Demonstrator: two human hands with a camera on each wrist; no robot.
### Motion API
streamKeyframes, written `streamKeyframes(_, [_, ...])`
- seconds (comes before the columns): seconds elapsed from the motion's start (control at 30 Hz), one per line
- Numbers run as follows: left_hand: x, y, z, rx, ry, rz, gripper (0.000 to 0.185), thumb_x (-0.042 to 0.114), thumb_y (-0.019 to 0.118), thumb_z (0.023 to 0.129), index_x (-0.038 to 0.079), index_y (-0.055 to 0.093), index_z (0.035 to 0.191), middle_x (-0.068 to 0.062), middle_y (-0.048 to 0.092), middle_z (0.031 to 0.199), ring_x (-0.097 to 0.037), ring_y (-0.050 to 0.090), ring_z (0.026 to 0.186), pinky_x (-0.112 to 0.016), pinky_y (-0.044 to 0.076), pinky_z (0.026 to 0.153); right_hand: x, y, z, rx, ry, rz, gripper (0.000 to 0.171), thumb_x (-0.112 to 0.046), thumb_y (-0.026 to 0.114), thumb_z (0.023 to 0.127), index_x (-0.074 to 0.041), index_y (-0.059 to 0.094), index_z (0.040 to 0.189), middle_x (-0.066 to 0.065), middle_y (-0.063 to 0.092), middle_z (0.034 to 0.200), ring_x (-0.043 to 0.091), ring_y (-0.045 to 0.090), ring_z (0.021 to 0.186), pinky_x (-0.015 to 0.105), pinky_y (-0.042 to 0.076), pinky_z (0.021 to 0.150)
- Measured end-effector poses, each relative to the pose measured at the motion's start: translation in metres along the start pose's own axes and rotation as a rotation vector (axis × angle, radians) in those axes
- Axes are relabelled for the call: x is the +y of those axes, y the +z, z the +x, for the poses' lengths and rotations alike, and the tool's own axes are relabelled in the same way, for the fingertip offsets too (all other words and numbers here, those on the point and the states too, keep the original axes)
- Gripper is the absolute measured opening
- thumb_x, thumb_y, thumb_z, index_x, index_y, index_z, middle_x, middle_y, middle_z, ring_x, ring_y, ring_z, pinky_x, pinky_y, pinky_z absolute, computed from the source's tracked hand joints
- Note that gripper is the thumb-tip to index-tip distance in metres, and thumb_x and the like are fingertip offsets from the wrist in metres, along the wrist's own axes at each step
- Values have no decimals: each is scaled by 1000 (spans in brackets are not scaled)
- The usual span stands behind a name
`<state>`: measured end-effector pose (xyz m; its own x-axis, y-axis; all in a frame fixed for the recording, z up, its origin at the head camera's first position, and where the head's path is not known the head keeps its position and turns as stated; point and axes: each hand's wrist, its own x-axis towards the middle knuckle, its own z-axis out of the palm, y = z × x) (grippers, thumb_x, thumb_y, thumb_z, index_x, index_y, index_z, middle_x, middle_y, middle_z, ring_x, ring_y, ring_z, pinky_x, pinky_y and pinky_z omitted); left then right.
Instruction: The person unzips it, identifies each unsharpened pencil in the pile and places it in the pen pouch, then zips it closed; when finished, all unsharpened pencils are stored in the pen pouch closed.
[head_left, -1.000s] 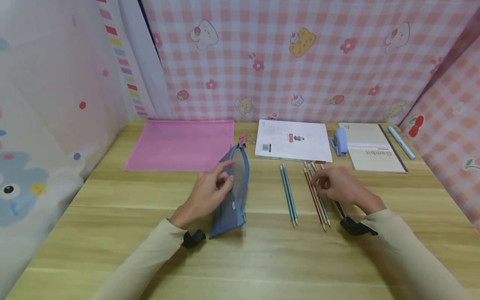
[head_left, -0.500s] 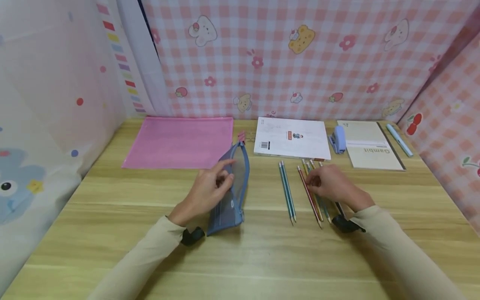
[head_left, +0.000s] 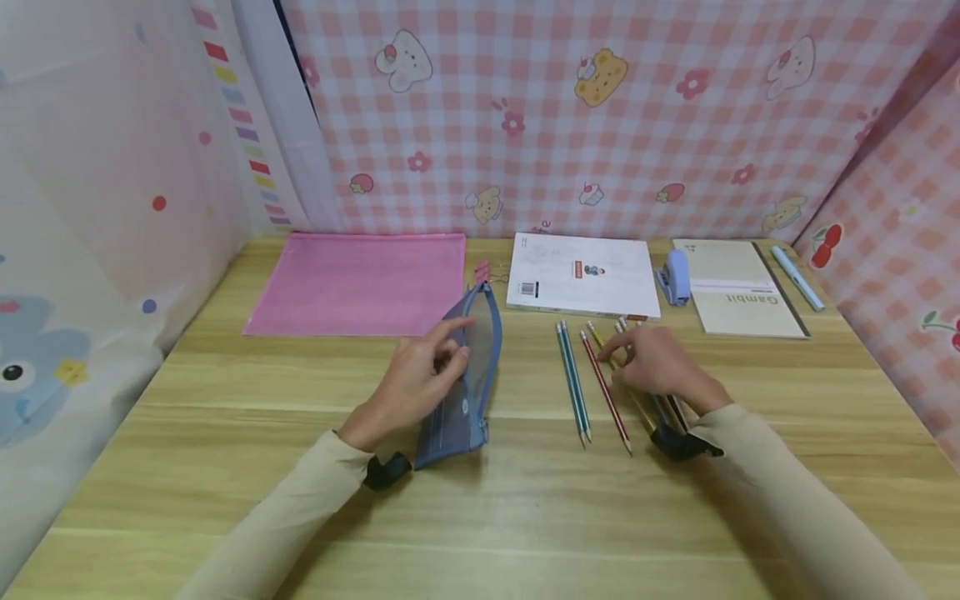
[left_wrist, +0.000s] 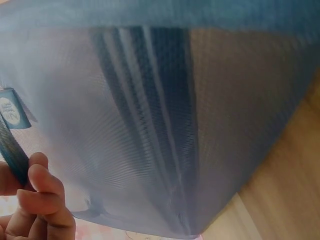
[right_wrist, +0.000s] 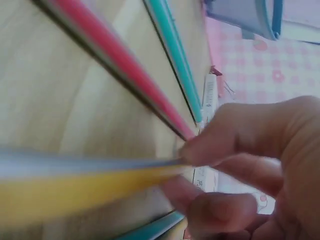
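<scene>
My left hand [head_left: 408, 379] pinches the rim of a blue mesh zip pouch [head_left: 448, 429], whose mouth gapes to the right. In the left wrist view the fingers [left_wrist: 44, 187] grip its zip edge, and the mesh wall [left_wrist: 150, 125] spans most of the picture. My right hand [head_left: 663, 362] pinches a yellow pencil [right_wrist: 100, 187] near its eraser end, between thumb and index finger. Left of that hand lie a red pencil [head_left: 607, 396] and two teal pencils [head_left: 572, 379]. More pencils lie partly hidden beneath the right hand and wrist.
A pink pouch [head_left: 360, 283] lies flat at the back left. Along the back stand pink binder clips [head_left: 482, 271], a white book [head_left: 585, 275], a lavender stapler [head_left: 677, 277], a beige notebook [head_left: 738, 304] and a light blue pen [head_left: 797, 277]. A checked cloth wall [head_left: 570, 150] closes the rear.
My right hand has moved slightly left. The red pencil has shifted left, away from the others, and the yellow one now stands apart too. My left hand keeps its hold on the pouch.
</scene>
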<state>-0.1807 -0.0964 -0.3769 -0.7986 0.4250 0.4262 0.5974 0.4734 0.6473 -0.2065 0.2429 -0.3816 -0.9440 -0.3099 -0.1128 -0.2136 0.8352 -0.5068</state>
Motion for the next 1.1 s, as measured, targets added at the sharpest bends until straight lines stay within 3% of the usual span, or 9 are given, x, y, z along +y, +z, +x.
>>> streamKeyframes(0.17, [1, -1, 0, -4, -12, 7, 37, 8, 53, 101, -3, 56, 136, 5, 52, 60, -2, 39, 51, -17, 35, 50, 1, -5, -2, -80, 62, 480, 46, 1, 61, 84, -6, 65, 130, 1, 58, 65, 10, 45, 54, 24, 39, 48])
streamKeyframes(0.27, [1, -1, 1, -8, -8, 11, 38, 7, 53, 101, -3, 55, 137, 4, 54, 60, -3, 40, 50, -17, 36, 50, 0, -7, -4, -106, 48, 767, 51, 3, 56, 89, -8, 57, 139, -5, 50, 59, 7, 40, 50, 23, 33, 47])
streamKeyframes(0.4, [1, -1, 2, -11, 7, 6, 38, 7, 53, 100, -4, 55, 136, 3, 55, 61, -2, 39, 50, -17, 35, 50, -13, -7, -5, -92, -35, 950, 49, 4, 56, 92, -13, 56, 139, -7, 61, 65, 6, 43, 52, 22, 36, 49])
streamKeyframes(0.63, [1, -3, 0, -9, 0, 5, 38, 6, 54, 100, -4, 55, 137, 3, 55, 61, -2, 38, 51, -17, 34, 50, -47, 3, 4, -16, -131, 1010, 46, 3, 60, 93, -14, 57, 135, -2, 71, 77, 9, 45, 53, 29, 35, 48])
streamKeyframes(0.9, [2, 2, 0, 1, -3, -6, 39, 6, 54, 100, -5, 55, 137, 1, 62, 65, -2, 47, 52, -18, 44, 53, -82, 19, 14, 100, -209, 1011, 50, 4, 65, 90, -11, 56, 137, -2, 73, 81, 11, 46, 51, 31, 37, 49])
streamKeyframes(1.03, [2, 4, 1, 9, -8, -13, 39, 6, 55, 99, -7, 55, 136, 0, 65, 67, -2, 49, 54, -18, 46, 54, -100, 30, 23, 187, -210, 1015, 50, 4, 67, 89, -10, 57, 136, -4, 73, 80, 9, 47, 50, 27, 38, 49])
streamKeyframes(1.1, [2, 5, 1, 10, -7, -12, 39, 6, 56, 98, -8, 54, 135, -1, 65, 68, -1, 50, 55, -18, 46, 54, -109, 36, 27, 236, -210, 958, 50, 2, 69, 88, -11, 58, 135, -3, 73, 80, 7, 48, 50, 24, 39, 49])
